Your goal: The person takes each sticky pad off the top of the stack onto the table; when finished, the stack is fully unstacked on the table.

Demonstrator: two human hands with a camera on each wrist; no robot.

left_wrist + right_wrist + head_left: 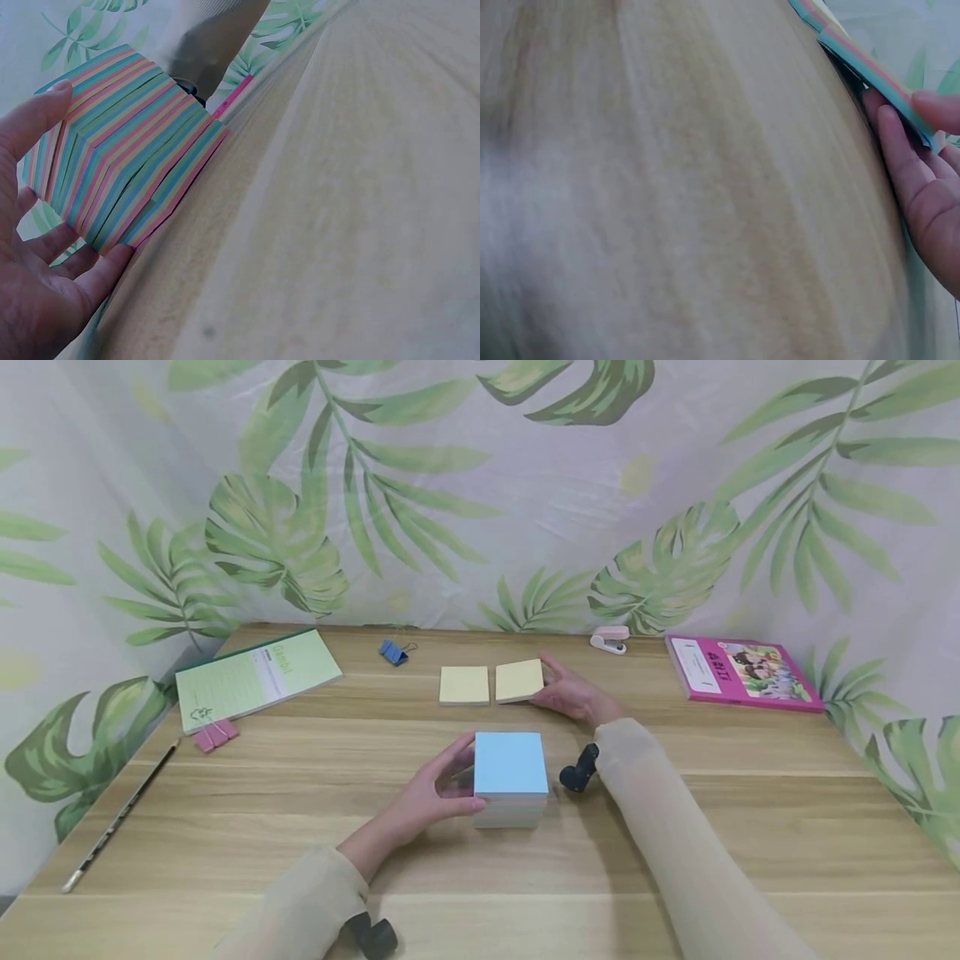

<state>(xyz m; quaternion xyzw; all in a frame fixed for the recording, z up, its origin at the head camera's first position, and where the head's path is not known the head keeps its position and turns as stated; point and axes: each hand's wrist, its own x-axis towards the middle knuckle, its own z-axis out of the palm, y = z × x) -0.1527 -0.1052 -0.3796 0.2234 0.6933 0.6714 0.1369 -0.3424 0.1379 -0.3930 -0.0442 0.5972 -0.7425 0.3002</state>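
A tall stack of sticky note pads (511,763), blue on top with striped coloured sides, stands near the middle of the table. My left hand (423,797) holds it from the left, thumb at the near edge and fingers along the other side; the stripes (127,150) show in the left wrist view. Farther back, my right hand (573,692) pinches a thin yellow-topped sticky note pad (519,681) by its right side. In the right wrist view the thumb is above that pad (870,71) and fingers are under its raised edge. Just left lies another yellow-topped pad (463,685).
At the left are a green notebook (262,675), a pink binder clip (216,736) and a pencil (123,814). A blue binder clip (393,652) and a pink-and-white stapler (610,639) lie along the back. A pink book (742,671) lies at the right.
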